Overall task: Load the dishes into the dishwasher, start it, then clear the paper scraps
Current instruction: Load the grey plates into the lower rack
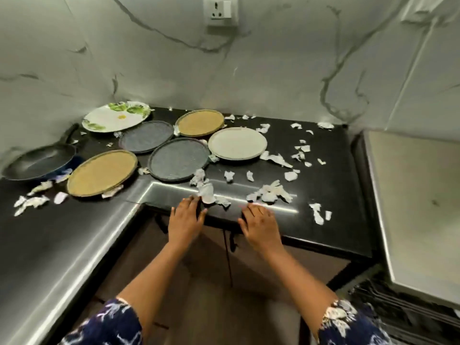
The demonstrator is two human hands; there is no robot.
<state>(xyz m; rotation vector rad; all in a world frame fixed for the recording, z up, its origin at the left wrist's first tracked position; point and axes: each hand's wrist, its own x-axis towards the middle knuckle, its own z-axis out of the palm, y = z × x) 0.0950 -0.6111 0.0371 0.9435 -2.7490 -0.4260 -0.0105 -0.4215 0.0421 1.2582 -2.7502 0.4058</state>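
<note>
Dark grey round plate [178,159] lies twelve o'clock of left hand [185,219], farther from right hand [261,226]; all fingers [191,202] released, empty.

Six plates [237,143], one frying pan [39,161], one wall socket [220,11], paper scraps [270,194] too many to count

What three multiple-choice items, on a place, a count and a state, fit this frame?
1. Where is the frying pan?
A. at the far left of the counter
B. in the right corner
C. on the floor

2. How many plates lie on the counter?
A. four
B. six
C. eight

3. What do the left hand and right hand hold?
A. a plate
B. a spoon
C. nothing

Answers:
1 A, it sits left of all the plates.
2 B, one floral, two grey, two tan, one cream.
3 C, both lie open at the counter's edge.
</note>
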